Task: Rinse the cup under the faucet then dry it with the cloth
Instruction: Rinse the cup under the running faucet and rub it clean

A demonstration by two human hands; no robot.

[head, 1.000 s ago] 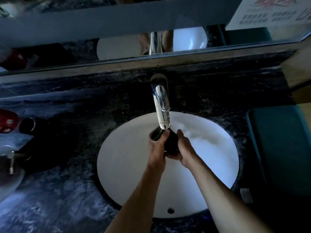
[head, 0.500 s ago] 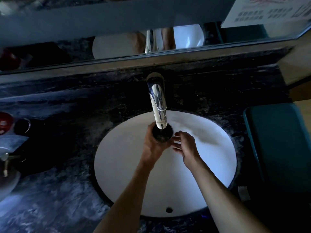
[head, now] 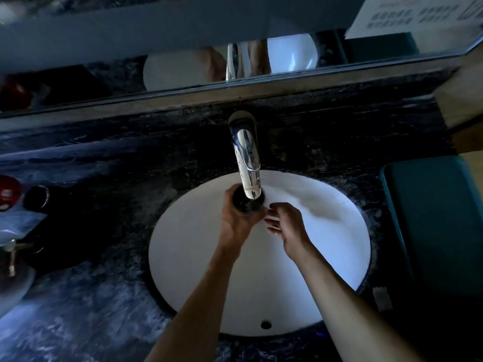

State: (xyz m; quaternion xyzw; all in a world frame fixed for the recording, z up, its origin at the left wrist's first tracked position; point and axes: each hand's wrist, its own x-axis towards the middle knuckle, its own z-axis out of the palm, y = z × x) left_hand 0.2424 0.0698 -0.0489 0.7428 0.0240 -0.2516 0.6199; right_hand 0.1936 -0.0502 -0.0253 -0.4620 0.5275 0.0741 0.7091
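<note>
A small dark cup (head: 245, 203) is held upright, mouth up, right under the spout of the chrome faucet (head: 247, 158), over the white oval sink (head: 339, 257). My left hand (head: 236, 223) is wrapped around the cup from below and the left. My right hand (head: 286, 226) hovers just to the right of the cup with fingers spread, holding nothing. The faucet tip hides part of the cup's mouth. No cloth can be made out with certainty.
Dark marble counter (head: 104, 296) surrounds the sink. At the left edge stand a red-capped item (head: 9, 192), a dark round container (head: 36, 197) and pale objects. A dark green object (head: 439, 226) lies to the right. A mirror (head: 183, 35) runs along the back.
My right hand has let go of the cup and drawn slightly right, fingers open. My left hand has turned the cup mouth-up under the spout.
</note>
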